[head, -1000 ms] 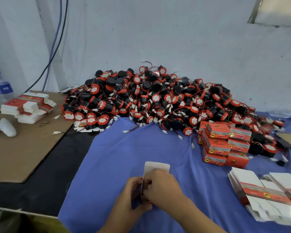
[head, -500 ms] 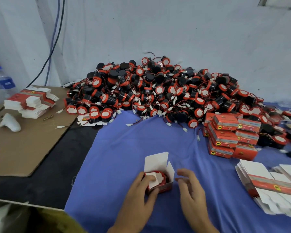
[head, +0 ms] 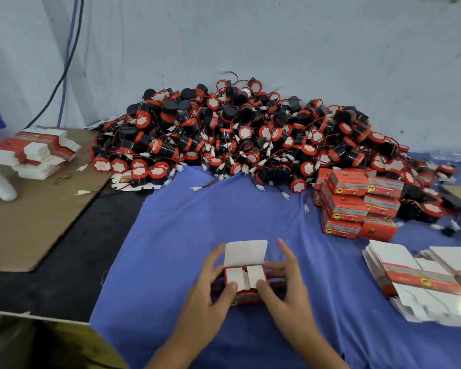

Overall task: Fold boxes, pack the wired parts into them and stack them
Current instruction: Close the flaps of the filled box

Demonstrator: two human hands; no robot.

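Head camera: low in the middle of the frame, a small red box (head: 246,299) sits on the blue cloth (head: 197,230), its opening turned up. Its longer side runs left to right across the frame. Its white lid flap (head: 245,253) stands upright at the far edge, pointing to the top of the frame. The two white side flaps (head: 236,276) are folded in over the opening.

The left hand (head: 210,286) and the right hand (head: 288,283) grip the box from either side, fingers curled round its ends and each thumb pressing down on a side flap.

The cloth between the box and the heap of black-and-red wired parts (head: 237,134) across the upper middle is bare. Packed boxes (head: 357,206) are stacked at centre right, well apart from the hands. Flat box blanks (head: 423,283) lie at lower right. More blanks (head: 32,153) rest on a cardboard sheet (head: 37,217) at the left.
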